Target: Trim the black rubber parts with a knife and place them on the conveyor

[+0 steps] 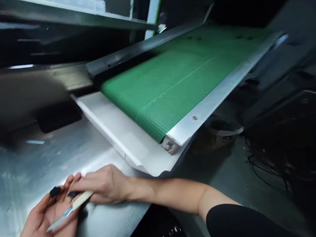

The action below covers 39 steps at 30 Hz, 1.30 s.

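My left hand (48,232) is palm up over the metal tabletop, loosely cupped, its fingers stretched toward my right hand. A black covering or small black piece (55,191) is at its thumb tip; which of the two, I cannot tell. Palm down, my right hand (105,185) is closed on a craft knife (82,200) with a cream handle. The knife's blade (57,223) points down-left across my left palm. Another black patch (73,194) shows at a right fingertip. The two hands meet at the fingertips, and blur hides details there.
A metal tabletop (70,151) lies under my hands. A green conveyor belt (171,85) with metal side rails ends in a pale chute plate (118,132) beside my right forearm. Behind is a dark flat object (59,116). A bin (225,130) stands below right, near loose cables (266,175).
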Each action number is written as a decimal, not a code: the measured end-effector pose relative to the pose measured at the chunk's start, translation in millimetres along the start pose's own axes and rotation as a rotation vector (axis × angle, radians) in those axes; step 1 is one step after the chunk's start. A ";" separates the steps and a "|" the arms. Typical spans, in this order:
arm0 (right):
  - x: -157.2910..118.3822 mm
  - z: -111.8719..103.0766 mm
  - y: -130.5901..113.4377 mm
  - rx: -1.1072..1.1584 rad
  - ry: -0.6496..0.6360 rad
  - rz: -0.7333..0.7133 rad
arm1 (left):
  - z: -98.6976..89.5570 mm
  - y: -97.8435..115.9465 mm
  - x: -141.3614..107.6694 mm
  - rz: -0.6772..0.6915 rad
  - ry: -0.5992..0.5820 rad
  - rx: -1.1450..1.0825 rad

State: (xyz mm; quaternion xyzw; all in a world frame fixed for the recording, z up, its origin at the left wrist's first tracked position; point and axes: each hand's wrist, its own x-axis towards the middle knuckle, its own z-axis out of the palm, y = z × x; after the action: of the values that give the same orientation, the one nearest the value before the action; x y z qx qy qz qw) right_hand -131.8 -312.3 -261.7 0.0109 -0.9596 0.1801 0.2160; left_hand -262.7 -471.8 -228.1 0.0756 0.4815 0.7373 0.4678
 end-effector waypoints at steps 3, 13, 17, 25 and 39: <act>-2.1 -13.4 -10.7 0.162 0.150 0.026 | 31.2 7.3 -11.8 0.036 0.045 -0.143; 6.0 -36.7 -23.1 0.894 0.320 0.492 | 27.1 5.9 -10.7 0.098 -0.010 -0.255; 7.6 -35.9 -22.9 1.031 0.316 0.561 | 31.5 4.0 -13.4 0.090 -0.051 -0.132; 6.4 -38.7 -22.5 0.982 0.304 0.574 | 34.3 -2.6 -18.9 0.127 -0.107 0.052; 6.3 -43.6 -24.6 0.901 0.303 0.556 | 32.6 -0.2 -17.2 0.100 -0.137 0.042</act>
State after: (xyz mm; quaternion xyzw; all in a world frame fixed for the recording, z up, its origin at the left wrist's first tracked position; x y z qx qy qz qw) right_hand -117.2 -319.7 -214.0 -0.1778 -0.7125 0.6228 0.2698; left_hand -234.7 -464.1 -205.3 0.1595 0.4593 0.7426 0.4606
